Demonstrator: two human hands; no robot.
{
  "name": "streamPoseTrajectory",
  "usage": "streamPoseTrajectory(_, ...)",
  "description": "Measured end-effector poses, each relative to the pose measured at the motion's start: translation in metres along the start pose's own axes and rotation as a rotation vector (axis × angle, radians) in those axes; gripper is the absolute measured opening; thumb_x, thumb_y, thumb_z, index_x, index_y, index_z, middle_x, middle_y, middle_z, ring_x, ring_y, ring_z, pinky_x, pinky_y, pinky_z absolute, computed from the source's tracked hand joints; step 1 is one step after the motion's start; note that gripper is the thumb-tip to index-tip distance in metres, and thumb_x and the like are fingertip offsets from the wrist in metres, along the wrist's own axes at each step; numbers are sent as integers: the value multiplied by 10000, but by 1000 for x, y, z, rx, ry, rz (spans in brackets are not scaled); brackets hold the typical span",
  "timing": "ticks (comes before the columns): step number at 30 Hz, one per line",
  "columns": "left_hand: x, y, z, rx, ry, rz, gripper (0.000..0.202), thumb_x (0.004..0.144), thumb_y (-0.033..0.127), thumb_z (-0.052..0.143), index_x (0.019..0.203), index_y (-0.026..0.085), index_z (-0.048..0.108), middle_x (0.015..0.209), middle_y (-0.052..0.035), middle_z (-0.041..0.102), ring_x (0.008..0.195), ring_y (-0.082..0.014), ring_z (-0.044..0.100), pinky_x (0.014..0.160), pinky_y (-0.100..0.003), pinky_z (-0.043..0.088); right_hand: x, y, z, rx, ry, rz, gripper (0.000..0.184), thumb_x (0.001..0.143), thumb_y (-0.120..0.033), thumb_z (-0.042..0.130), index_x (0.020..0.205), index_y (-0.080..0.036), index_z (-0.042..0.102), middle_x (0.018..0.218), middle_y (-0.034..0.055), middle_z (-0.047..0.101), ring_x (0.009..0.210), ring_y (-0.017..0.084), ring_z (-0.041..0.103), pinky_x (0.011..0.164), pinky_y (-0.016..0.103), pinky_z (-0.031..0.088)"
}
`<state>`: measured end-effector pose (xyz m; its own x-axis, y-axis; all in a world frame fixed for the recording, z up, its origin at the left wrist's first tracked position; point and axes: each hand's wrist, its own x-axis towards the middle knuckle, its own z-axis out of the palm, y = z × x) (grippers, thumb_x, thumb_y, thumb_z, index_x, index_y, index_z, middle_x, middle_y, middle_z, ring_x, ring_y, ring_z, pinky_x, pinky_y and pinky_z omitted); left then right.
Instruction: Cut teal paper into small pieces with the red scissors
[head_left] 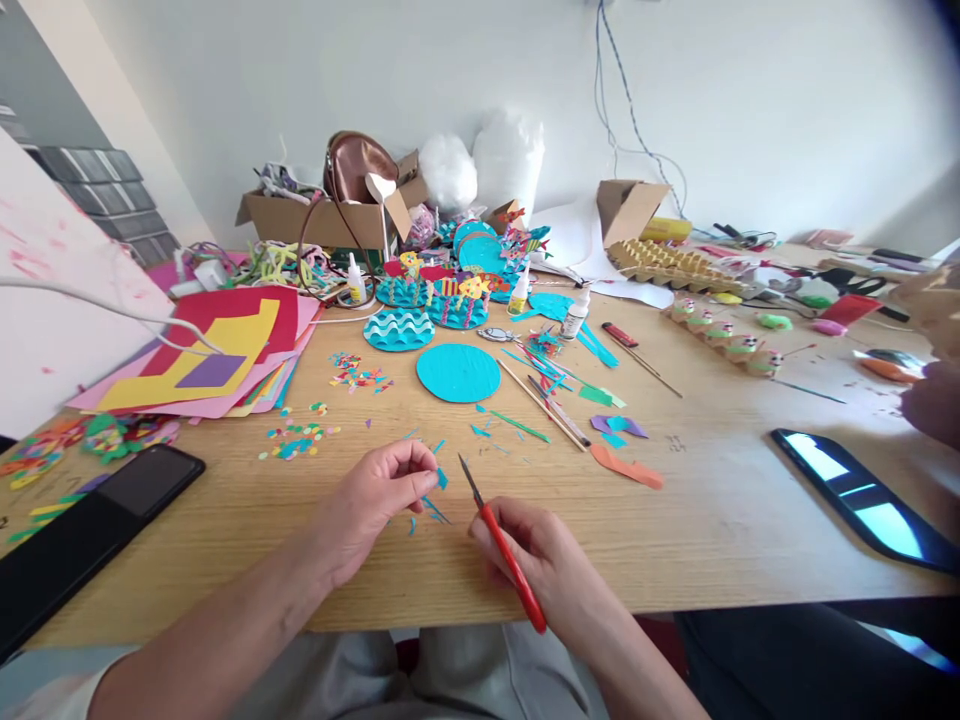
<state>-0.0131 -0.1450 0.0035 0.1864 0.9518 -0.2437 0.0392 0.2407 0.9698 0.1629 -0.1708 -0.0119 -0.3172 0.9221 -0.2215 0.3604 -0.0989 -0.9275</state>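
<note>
My left hand [396,478] is closed in a pinch on a small blue paper piece [442,479], just above the table. Red-handled scissors [510,565] lie in my right hand [529,545], their blades together and pointing up and left towards the paper piece. Thin blue paper scraps [433,510] are scattered on the wood below my left hand. Beyond both hands lies a flat blue disc [458,373]. Behind it stands a blue disc with wavy paper strips [398,330], beside decorated blue pieces with paper fish [461,300].
Coloured paper sheets [217,345] are stacked at left, near a black phone [161,480]. White glue bottles [575,314] stand towards the back. Wooden sticks [544,404] and an orange paper strip [628,467] lie right of centre. Another person's hand [934,310] shows at the right edge, above a second phone [862,495].
</note>
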Motion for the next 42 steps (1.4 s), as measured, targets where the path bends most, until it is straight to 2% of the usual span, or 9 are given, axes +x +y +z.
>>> streamPoseTrajectory(3, -4, -1, 3, -40, 35, 19, 86, 696, 261, 597, 703, 181, 566, 653, 47, 502, 595, -97, 442, 578, -216, 358, 7, -7, 3, 235, 55, -30, 182, 718, -337, 575, 716, -169, 505, 579, -48, 463, 531, 87, 417, 493, 208, 316)
streamPoseTrajectory(5, -7, -1, 6, -90, 48, 24, 88, 686, 262, 607, 698, 184, 567, 661, 47, 507, 605, -99, 441, 583, -216, 359, 13, -12, 7, 350, 95, -72, 230, 654, -326, 644, 758, -174, 506, 660, -29, 521, 596, 99, 471, 542, 214, 360)
streamPoseTrajectory(12, -10, -6, 11, -206, 52, 59, 98, 669, 252, 620, 664, 177, 558, 658, 35, 511, 646, -109, 446, 615, -223, 355, 26, -23, 17, 488, 130, -160, 238, 627, -276, 672, 727, -177, 479, 627, -55, 470, 569, 82, 442, 513, 202, 352)
streamPoseTrajectory(19, -12, -2, 7, -43, 20, 66, 55, 695, 229, 552, 678, 177, 545, 620, 36, 500, 612, -112, 433, 592, -226, 347, 31, -27, 15, 418, 181, -175, 230, 612, -248, 660, 725, -174, 473, 666, -38, 500, 590, 88, 456, 538, 214, 367)
streamPoseTrajectory(27, -10, 0, -5, 298, -33, 225, 125, 764, 290, 491, 714, 185, 536, 648, 31, 489, 631, -132, 460, 583, -229, 357, 37, -31, 15, 323, 121, -176, 262, 618, -310, 655, 743, -179, 467, 619, -46, 474, 565, 99, 439, 518, 221, 356)
streamPoseTrajectory(31, -9, 0, -9, 288, 59, 250, 146, 769, 299, 491, 686, 184, 527, 605, 46, 455, 582, -115, 423, 539, -214, 333, 31, -30, 13, 190, 101, -159, 201, 724, -353, 564, 743, -175, 474, 613, -34, 473, 571, 106, 435, 522, 226, 343)
streamPoseTrajectory(34, -10, 1, -12, 193, 163, 284, 137, 769, 291, 502, 679, 189, 513, 616, 45, 480, 617, -116, 452, 583, -209, 363, 21, -23, 11, 46, 39, -126, 231, 802, -365, 459, 669, -176, 453, 585, -28, 460, 555, 105, 418, 511, 229, 312)
streamPoseTrajectory(38, -11, -1, -16, 109, 223, 301, 136, 795, 294, 503, 705, 194, 507, 634, 43, 514, 648, -113, 479, 639, -209, 383, 4, -16, 11, -105, -36, -69, 293, 831, -372, 409, 607, -184, 393, 557, -40, 402, 533, 94, 361, 487, 222, 267)
streamPoseTrajectory(42, -8, -3, -16, 109, 270, 349, 128, 810, 276, 499, 713, 193, 505, 642, 46, 506, 644, -104, 473, 628, -202, 379, -6, -20, 17, -157, -113, -44, 260, 815, -313, 428, 595, -186, 373, 546, -51, 362, 519, 85, 313, 470, 214, 241)
